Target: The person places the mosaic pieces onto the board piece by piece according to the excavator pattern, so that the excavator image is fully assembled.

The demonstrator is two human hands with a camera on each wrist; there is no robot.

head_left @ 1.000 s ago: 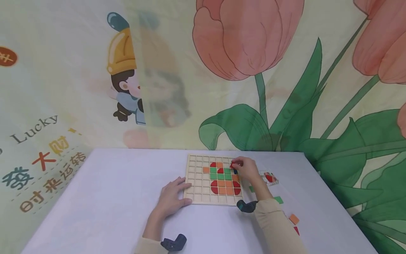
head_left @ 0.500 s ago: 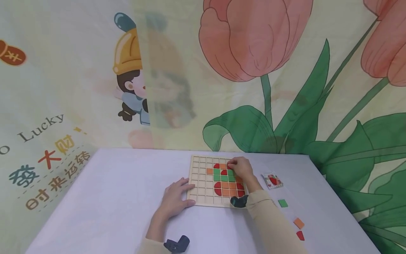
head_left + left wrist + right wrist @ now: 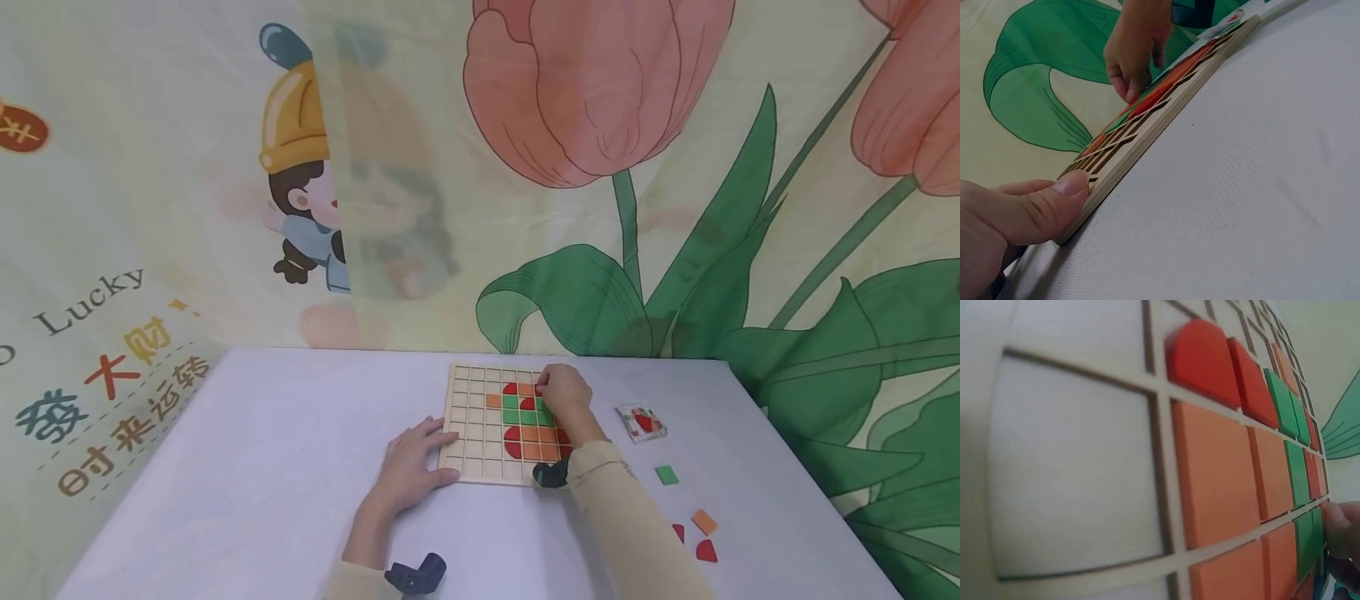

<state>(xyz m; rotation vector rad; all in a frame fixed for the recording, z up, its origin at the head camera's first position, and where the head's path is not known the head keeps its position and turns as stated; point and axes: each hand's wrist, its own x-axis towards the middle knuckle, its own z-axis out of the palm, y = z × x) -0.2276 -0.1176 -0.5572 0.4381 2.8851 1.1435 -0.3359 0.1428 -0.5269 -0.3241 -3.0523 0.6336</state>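
Flat on white table (image 3: 277, 467): wooden grid board (image 3: 477, 435), divided into square recesses by thin raised strips. Contains flat, smooth-faced tiles, seated singly in cells: orange squares (image 3: 1216, 475), green squares (image 3: 1307, 540), red tiles with rounded edges (image 3: 1204, 362). At board's left edge: left hand (image 3: 411, 462), relaxed, fingers extended, thumb resting on pale wooden frame near the corner. Over far right portion: right hand (image 3: 567, 392), fingers curled, fingertips pinching a mostly hidden red tile at a cell. Right of board, loose on table: square printed item (image 3: 642, 422), green tile (image 3: 667, 475), orange tile (image 3: 704, 522), two curved-edge red pieces (image 3: 707, 552).
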